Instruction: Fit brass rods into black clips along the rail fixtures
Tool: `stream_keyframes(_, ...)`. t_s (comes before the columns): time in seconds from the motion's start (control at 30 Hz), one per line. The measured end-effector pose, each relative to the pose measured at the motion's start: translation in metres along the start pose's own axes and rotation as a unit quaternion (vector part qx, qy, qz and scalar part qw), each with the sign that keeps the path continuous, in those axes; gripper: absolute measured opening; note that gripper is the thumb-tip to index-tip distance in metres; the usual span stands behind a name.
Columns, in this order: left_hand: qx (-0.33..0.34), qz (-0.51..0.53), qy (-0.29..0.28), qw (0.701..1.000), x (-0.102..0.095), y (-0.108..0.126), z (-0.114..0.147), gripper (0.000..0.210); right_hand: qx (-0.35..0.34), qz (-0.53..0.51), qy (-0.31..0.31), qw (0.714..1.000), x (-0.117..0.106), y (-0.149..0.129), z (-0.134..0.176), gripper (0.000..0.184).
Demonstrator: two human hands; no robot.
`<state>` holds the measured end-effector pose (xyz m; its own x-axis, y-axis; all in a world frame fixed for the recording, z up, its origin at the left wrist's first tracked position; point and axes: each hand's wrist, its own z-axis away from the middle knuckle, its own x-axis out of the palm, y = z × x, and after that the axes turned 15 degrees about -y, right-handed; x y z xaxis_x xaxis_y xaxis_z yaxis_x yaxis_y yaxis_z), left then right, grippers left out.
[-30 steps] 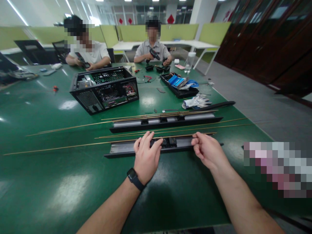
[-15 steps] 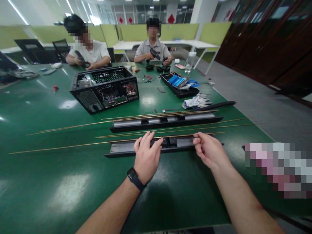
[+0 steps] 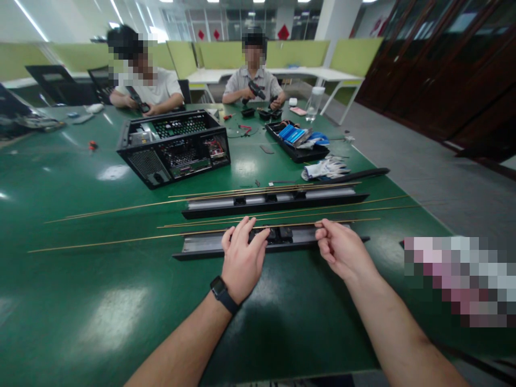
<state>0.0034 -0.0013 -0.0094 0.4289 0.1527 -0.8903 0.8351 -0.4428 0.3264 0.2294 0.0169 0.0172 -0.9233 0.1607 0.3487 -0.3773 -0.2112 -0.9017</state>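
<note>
My right hand [image 3: 341, 248] pinches a thin golden rod [image 3: 121, 242] between thumb and fingertips, with its other fingers curled. This rod lies lengthwise along the back edge of the near black channel-shaped rail [image 3: 201, 246]. My left hand [image 3: 244, 258], a dark watch on its wrist, rests over the middle of that rail with its fingers spread. Its fingertips reach the rod and the black blocks [image 3: 285, 234] in the channel; exact contact is partly hidden. Beyond them, a second black rail [image 3: 278, 203] lies parallel, with more golden rods [image 3: 121, 208] along it.
An open black computer case [image 3: 177, 148] stands at back left. A black tray [image 3: 298, 153] with blue items, white gloves [image 3: 326, 167] and a water bottle [image 3: 314, 104] are at back right. Two people sit across the green table [image 3: 100, 317], holding black tools.
The golden rod at the near rail has shifted to the right. My right hand has moved slightly left along it, still pinching. My left hand stays in place.
</note>
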Motion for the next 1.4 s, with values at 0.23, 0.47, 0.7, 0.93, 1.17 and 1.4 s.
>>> stream_keyframes(0.23,0.000,-0.002,0.001,1.000,0.001,0.001,0.000,0.029,0.028,0.016,-0.039,0.999,0.005,0.002,0.002,0.018)
stream_keyframes(0.47,0.006,-0.004,0.005,1.000,0.001,0.000,0.000,0.029,0.013,0.015,-0.037,0.999,0.007,0.004,0.003,0.018)
stream_keyframes(0.7,0.004,-0.004,0.002,1.000,0.001,-0.001,0.000,0.029,0.007,0.008,-0.008,1.000,0.001,0.003,-0.001,0.013)
stream_keyframes(0.93,0.007,-0.005,0.005,1.000,0.000,0.000,0.000,0.029,0.014,0.023,-0.048,0.999,0.001,0.006,-0.001,0.025)
stream_keyframes(1.17,0.006,-0.008,0.008,1.000,0.001,0.000,0.000,0.029,-0.001,0.028,-0.051,0.998,0.001,0.006,0.001,0.023)
stream_keyframes(1.4,0.017,-0.020,0.006,1.000,0.002,-0.002,0.000,0.029,-0.004,0.026,-0.054,0.998,0.002,0.007,0.002,0.020)
